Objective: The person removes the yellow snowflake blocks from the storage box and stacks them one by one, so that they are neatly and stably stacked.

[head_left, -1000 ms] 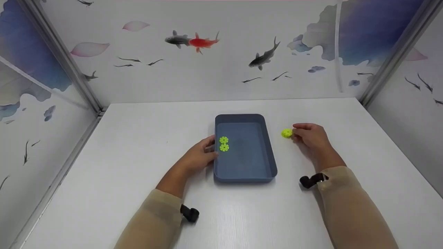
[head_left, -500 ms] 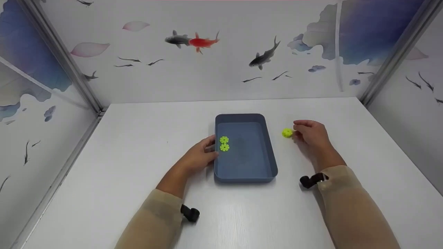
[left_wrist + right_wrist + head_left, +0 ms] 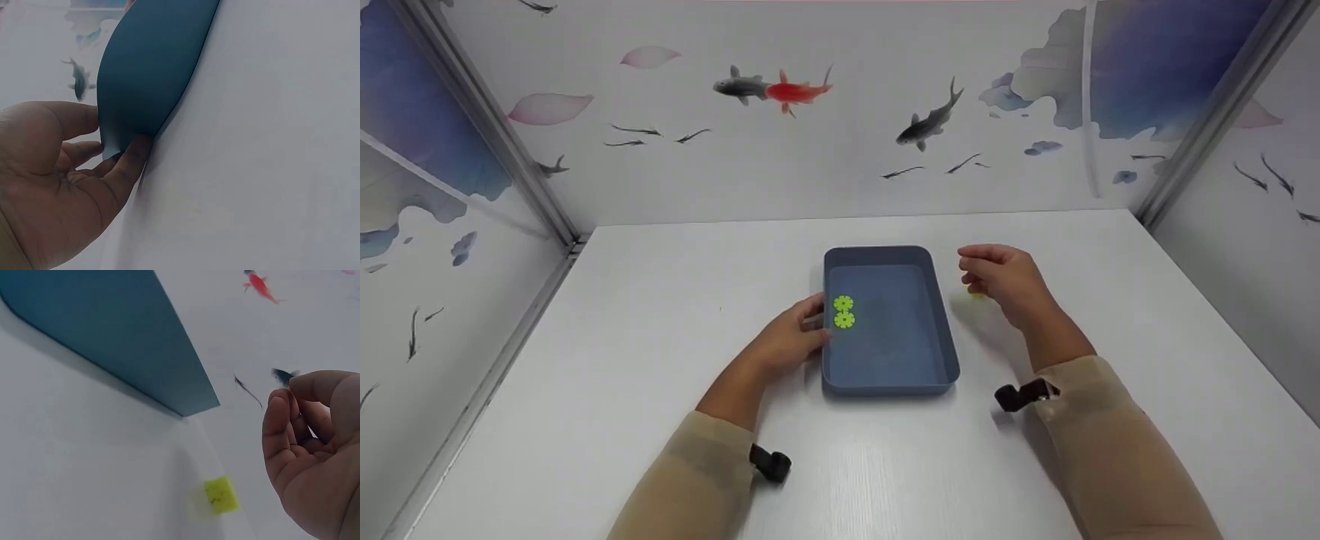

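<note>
A blue-grey rectangular tray (image 3: 892,352) stands on the white table. My left hand (image 3: 789,343) holds its left side, fingers bent against the outer wall (image 3: 152,67) in the left wrist view. Inside the tray, two flat yellow-green notched plastic discs (image 3: 844,320) lie by the left wall. Right of the tray, my right hand (image 3: 1011,283) is raised, its thumb and fingertips drawn together. I cannot tell whether a disc is pinched between them. Below it stands a small yellow-green stack of discs (image 3: 221,495), mostly hidden by the hand in the head view.
White panels (image 3: 855,187) printed with fish and petals enclose the back and both sides of the table (image 3: 645,315). Metal posts (image 3: 1222,112) run up the corners. Both wrists carry small black cameras (image 3: 771,463).
My right hand has lifted off the disc stack and moved left toward the tray, now covering much of the stack in the head view. My left hand and the tray have stayed in place.
</note>
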The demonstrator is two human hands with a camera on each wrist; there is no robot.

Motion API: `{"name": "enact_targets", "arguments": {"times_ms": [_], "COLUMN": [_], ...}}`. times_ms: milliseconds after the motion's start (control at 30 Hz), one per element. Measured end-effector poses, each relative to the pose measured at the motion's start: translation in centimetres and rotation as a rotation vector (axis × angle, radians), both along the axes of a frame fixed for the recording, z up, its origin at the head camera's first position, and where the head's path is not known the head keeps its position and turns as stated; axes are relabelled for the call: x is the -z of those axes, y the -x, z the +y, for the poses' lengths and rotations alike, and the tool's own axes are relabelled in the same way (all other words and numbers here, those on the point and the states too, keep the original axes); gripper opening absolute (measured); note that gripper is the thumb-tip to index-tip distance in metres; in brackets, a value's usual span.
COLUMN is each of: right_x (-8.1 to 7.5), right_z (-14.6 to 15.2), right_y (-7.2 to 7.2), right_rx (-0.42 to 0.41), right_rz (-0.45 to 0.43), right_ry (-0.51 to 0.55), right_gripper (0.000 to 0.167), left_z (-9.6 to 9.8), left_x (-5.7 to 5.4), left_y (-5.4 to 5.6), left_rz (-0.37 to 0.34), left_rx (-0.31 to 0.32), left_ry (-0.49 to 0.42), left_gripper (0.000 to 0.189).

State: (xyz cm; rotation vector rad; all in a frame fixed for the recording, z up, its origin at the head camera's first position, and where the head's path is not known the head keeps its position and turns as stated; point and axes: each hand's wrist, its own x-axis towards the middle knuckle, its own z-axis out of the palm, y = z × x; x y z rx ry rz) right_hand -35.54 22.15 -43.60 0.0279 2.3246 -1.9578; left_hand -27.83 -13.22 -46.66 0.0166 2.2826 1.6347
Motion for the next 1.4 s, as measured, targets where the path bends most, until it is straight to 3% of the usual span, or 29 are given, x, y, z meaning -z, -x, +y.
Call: {"name": "enact_targets", "arguments": {"times_ms": [267, 533, 833, 1133, 1400], "right_x": [-1.2, -1.4, -2.0, -2.5, -3.0], "right_z": [-2.5, -4.9, -6.8, -9.3, -11.7], "right_y": [-1.4, -2.6, -3.4, -2.2, 0.3], "right_rx": [-0.117, -0.234, -0.268, -0.328, -0.403], "right_rz": [0.033, 0.056, 0.063, 0.094, 0.024], "right_ry": [-0.002, 0.017, -0.027, -0.060, -0.161], "right_gripper": [0.031, 0.021, 0.023, 0.026, 0.035], "left_z": [-0.1, -0.2, -0.2, -0.3, -0.2], "left_x": [0.2, 0.4, 0.1, 0.2, 0.1], "left_y": [0.1, 0.0, 0.0, -0.1, 0.0], "left_rz": [0.007, 0.005, 0.008, 0.002, 0.010], "left_rx": [0.006, 0.000, 0.001, 0.000, 0.020], "left_ry": [-0.007, -0.021, -0.006, -0.014, -0.025], "left_gripper": [0.071, 0.071, 0.071, 0.071, 0.070]}}
